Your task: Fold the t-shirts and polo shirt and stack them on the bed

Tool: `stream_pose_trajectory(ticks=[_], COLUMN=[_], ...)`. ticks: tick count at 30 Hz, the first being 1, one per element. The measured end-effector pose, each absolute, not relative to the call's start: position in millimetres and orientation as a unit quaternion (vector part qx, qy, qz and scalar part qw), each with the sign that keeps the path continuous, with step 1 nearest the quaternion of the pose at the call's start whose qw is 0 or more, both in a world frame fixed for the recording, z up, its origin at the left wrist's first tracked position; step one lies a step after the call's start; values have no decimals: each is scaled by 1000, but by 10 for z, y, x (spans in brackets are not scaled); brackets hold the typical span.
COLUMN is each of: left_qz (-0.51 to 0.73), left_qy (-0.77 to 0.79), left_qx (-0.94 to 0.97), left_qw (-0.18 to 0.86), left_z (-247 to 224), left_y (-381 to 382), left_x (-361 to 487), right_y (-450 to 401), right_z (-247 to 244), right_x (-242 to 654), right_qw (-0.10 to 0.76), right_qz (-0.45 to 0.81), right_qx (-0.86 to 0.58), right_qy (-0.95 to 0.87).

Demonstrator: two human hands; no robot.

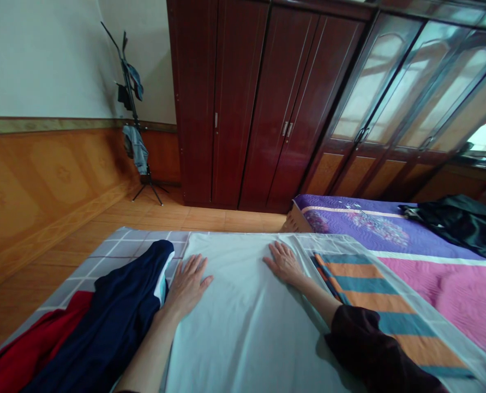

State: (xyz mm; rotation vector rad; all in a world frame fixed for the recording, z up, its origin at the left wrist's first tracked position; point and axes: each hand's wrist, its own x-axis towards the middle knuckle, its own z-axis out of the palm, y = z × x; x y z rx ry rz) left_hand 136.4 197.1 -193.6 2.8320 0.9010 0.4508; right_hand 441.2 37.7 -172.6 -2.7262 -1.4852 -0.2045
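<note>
A pale, light-blue cloth [234,305] lies spread flat across the middle of the table, with a few soft creases running down it. My left hand [189,285] rests palm down on its left edge, fingers spread. Over on the right side, my right hand [284,262] also presses flat on the cloth near its far edge, fingers apart. Close to my left wrist lies a navy garment [120,305] with white trim, partly over a red garment [42,341]. Beside my right forearm is a folded cloth with teal and orange stripes [385,305].
The table has a grey checked cover [122,245]. A bed with a purple and pink cover [361,218] stands at the right, a dark garment [463,224] on it. Behind are a dark red wardrobe [234,109] and a coat stand [130,93] in the corner.
</note>
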Motion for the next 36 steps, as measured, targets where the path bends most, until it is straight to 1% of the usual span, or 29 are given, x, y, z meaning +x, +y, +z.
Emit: stream_pose_trajectory(ticks=[4,6,11,16,20,21,24,25,28,30,34,36], left_qz=[146,140,130,118,104,101,92,86,55,29,-10,-22], left_qy=[302,304,305,316,318,318,314,307,263,242,246,208], left_qx=[940,940,940,938,939,939,942,946,961,968,968,977], left_qw=[65,66,78,81,78,76,69,66,64,62,47,40], left_z=[-1939,-1929,-1895,-1855,-1809,-1790,-1725,-1707,-1678,-1667,-1573,-1507], left_y=[1982,1985,1982,1978,1971,1957,1866,1819,1664,1574,1354,1153], left_x=[1357,1358,1358,1347,1326,1321,1331,1344,1399,1430,1440,1418], right_y=[190,134,-4,-226,-504,-577,-797,-878,-1164,-1389,-1891,-2147], right_z=[-1547,-1507,-1614,-1652,-1642,-1623,-1534,-1507,-1464,-1456,-1403,-1374], right_x=[4848,4887,4498,4114,3745,3665,3462,3398,3221,3159,3178,3199], right_qw=[8,7,-1,6,13,13,14,20,45,47,60,65], right_qz=[-70,-78,-62,-71,-22,-19,-38,-39,7,29,-48,-60], right_qx=[-916,-918,-863,-877,-793,-793,-844,-841,-755,-723,-784,-769], right_qy=[-394,-390,-502,-475,-609,-609,-534,-539,-655,-689,-616,-633])
